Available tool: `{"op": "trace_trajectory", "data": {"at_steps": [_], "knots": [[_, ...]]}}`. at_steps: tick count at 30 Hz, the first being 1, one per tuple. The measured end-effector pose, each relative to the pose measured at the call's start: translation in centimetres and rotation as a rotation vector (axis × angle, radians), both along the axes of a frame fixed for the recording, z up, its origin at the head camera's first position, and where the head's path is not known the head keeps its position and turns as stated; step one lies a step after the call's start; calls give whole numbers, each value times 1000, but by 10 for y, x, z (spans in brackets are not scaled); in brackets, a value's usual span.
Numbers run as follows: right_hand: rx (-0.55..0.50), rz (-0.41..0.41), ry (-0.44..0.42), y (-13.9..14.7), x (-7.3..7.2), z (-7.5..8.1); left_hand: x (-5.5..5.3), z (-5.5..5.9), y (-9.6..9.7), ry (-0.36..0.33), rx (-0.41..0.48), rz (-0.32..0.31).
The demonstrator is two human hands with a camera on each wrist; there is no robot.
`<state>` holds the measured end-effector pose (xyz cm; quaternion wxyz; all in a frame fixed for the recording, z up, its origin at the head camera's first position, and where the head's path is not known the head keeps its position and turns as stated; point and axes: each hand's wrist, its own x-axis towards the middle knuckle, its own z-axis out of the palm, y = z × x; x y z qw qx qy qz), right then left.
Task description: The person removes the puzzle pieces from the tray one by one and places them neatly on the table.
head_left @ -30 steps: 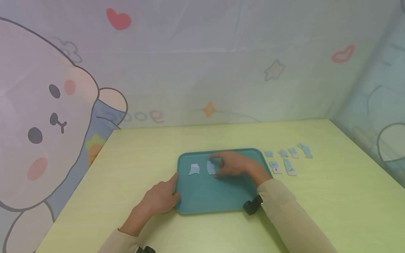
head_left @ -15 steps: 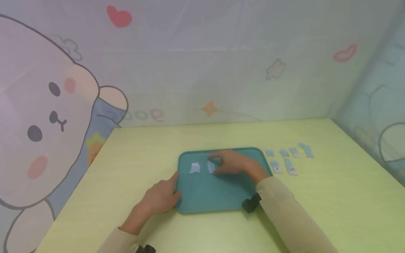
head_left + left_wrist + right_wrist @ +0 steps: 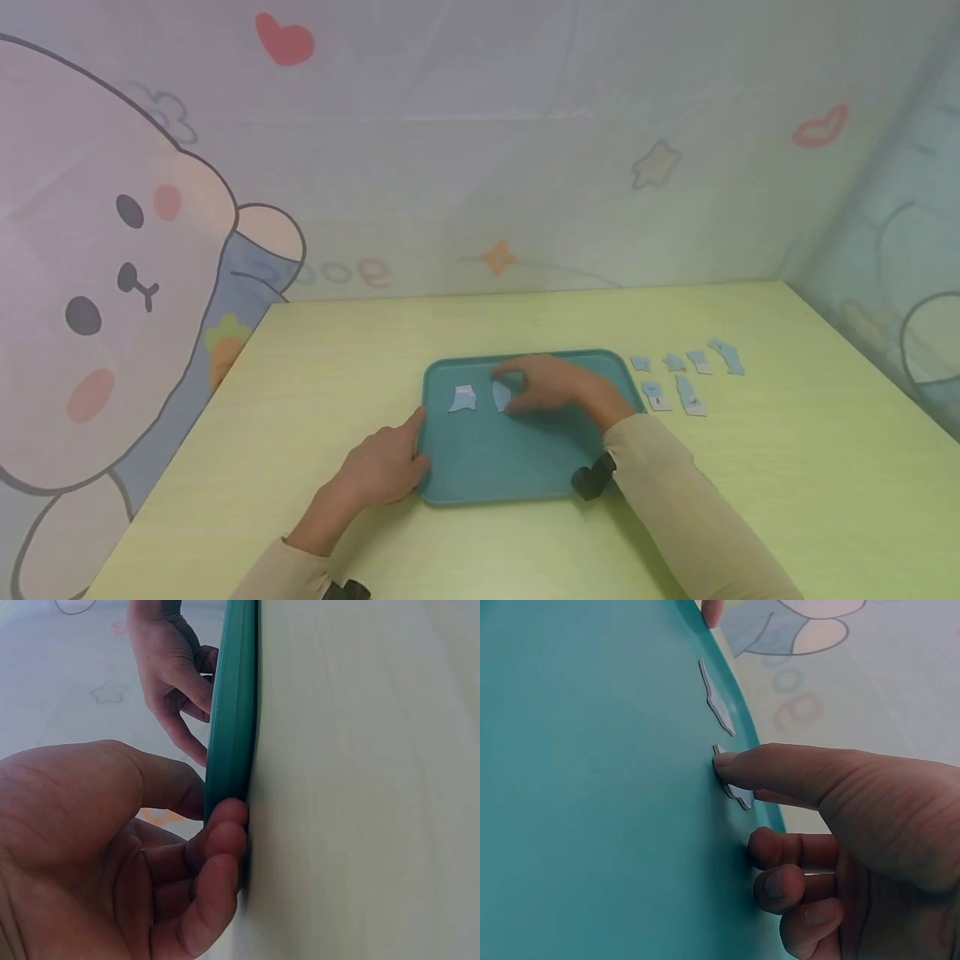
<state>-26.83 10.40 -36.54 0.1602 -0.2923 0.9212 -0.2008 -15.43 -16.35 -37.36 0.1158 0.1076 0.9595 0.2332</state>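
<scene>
A teal tray (image 3: 510, 471) lies on the table, and my left hand (image 3: 381, 467) holds its left edge. In the left wrist view the thumb (image 3: 176, 787) lies against the rim while the other fingers curl at the outer side. Over the tray, my right hand (image 3: 551, 385) pinches a light blue puzzle piece (image 3: 500, 397) between thumb and index finger. The right wrist view shows that puzzle piece (image 3: 740, 796) on the tray surface, partly covered by the thumb. Left of it, apart, lies a second blue-and-white puzzle piece (image 3: 462, 399).
Several loose puzzle pieces (image 3: 692, 396) lie on the pale yellow table (image 3: 345, 350), just right of the tray. A printed cloth backdrop (image 3: 450, 150) hangs behind the table's far edge.
The right thumb has drawn in slightly against the near end of the puzzle piece. Both puzzle pieces, the tray and the left hand keep their places.
</scene>
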Motion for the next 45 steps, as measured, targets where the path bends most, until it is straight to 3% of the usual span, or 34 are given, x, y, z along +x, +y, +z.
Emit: {"op": "trace_trajectory", "data": {"at_steps": [27, 45], "knots": [[-55, -5, 33, 1, 1, -1, 0, -3, 1, 4, 8, 1], [-50, -32, 123, 9, 16, 31, -1, -3, 2, 0, 5, 8]]}}
